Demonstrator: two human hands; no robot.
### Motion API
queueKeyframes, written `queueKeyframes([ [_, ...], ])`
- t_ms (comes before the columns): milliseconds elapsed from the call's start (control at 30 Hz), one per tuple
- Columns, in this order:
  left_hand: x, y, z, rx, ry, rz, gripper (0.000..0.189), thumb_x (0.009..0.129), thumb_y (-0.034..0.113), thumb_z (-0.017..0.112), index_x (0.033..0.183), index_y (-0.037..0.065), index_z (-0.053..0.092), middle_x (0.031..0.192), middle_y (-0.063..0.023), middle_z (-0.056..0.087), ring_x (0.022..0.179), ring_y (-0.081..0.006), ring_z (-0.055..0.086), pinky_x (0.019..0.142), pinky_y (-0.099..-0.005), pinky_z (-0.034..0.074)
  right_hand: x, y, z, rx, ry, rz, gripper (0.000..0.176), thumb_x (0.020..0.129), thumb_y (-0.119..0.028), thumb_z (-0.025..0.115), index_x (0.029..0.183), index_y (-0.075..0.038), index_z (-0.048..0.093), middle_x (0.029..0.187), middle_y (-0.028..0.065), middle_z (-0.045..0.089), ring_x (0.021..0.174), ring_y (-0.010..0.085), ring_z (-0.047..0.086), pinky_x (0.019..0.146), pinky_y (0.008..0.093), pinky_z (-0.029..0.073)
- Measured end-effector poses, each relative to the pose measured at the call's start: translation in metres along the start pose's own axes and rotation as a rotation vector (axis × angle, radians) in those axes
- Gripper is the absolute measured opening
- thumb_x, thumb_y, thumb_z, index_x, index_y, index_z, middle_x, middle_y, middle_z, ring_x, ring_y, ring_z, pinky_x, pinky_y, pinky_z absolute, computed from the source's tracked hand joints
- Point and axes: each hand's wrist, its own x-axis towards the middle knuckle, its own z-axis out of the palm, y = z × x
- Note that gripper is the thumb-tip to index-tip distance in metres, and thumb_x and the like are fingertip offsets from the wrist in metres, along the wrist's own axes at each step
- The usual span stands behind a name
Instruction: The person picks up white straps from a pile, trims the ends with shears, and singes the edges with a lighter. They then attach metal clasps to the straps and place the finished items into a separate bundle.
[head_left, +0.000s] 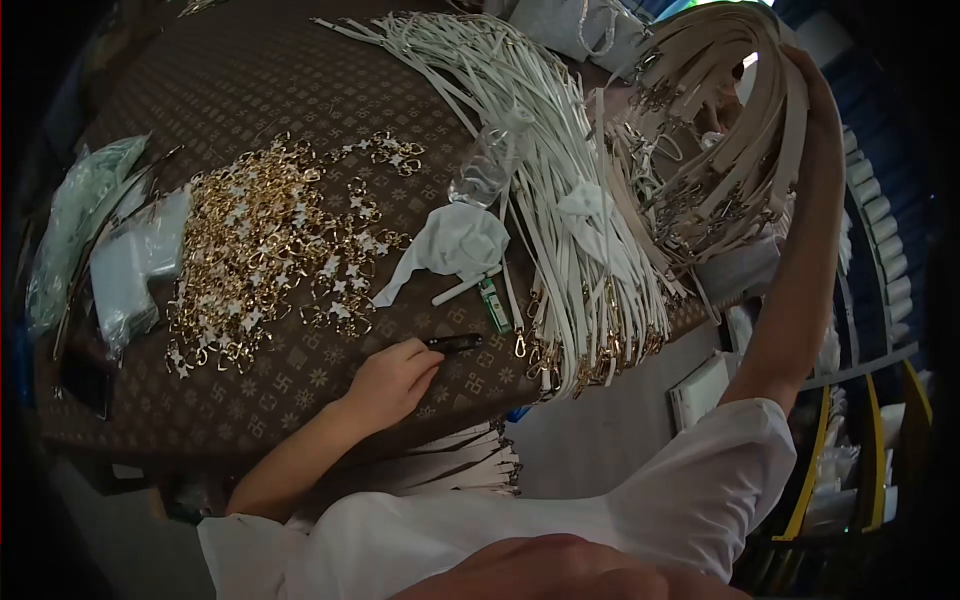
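My left hand [396, 377] rests low over the table's near edge, its fingers curled at one end of a small, dark, slim object [455, 343] whose kind I cannot make out. On the far right my right hand [812, 85] is raised, closed around a looped bundle of beige straps [745, 110] with metal clasps; the straps partly hide its fingers. Beside that bundle a thick heap of white straps [560, 190] with gold clasps lies across the table. A pile of gold clasps with white star charms [245, 245] spreads left of my left hand.
A crumpled white cloth [462, 240], a clear plastic cup [485, 170] and a small green item [495, 305] lie mid-table. Plastic bags [135, 265] and a dark phone-like slab [85, 385] are at left. Shelving [880, 225] with white rolls stands at right.
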Motion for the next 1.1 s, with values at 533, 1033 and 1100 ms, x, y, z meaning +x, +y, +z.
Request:
queueKeyframes([
  [533, -0.017, -0.011, 0.010, 0.255, -0.014, 0.221, 0.020, 0.066, 0.007, 0.057, 0.085, 0.002, 0.052, 0.078, -0.0092, 0.049, 0.075, -0.0244, 0.051, 0.066, -0.0323, 0.044, 0.005, -0.074, 0.282, -0.139, -0.482, -0.162, 0.039, 0.066, -0.027, 0.065, 0.088, 0.004, 0.058, 0.078, 0.0163, 0.062, 0.065, 0.0231, 0.062, 0.059, 0.0314, 0.052],
  [1033, -0.032, -0.002, -0.010, 0.188, -0.023, 0.259, 0.015, 0.074, 0.012, 0.055, 0.085, 0.003, 0.051, 0.077, -0.0090, 0.049, 0.074, -0.0237, 0.052, 0.066, -0.0334, 0.044, -0.063, 0.196, 0.507, -1.045, -0.859, -0.336, 0.051, 0.059, -0.038, 0.066, 0.082, 0.007, 0.059, 0.080, 0.0201, 0.060, 0.073, 0.0289, 0.060, 0.066, 0.0368, 0.049],
  [1100, -0.052, 0.008, -0.034, 0.092, -0.220, 0.202, 0.017, 0.077, 0.018, 0.055, 0.086, 0.003, 0.053, 0.079, -0.0096, 0.052, 0.075, -0.0253, 0.054, 0.066, -0.0341, 0.045, -0.104, 0.230, 0.522, -1.260, -0.849, -0.356, 0.069, 0.057, -0.043, 0.066, 0.101, 0.007, 0.049, 0.095, 0.0218, 0.056, 0.087, 0.0300, 0.056, 0.078, 0.0380, 0.045],
])
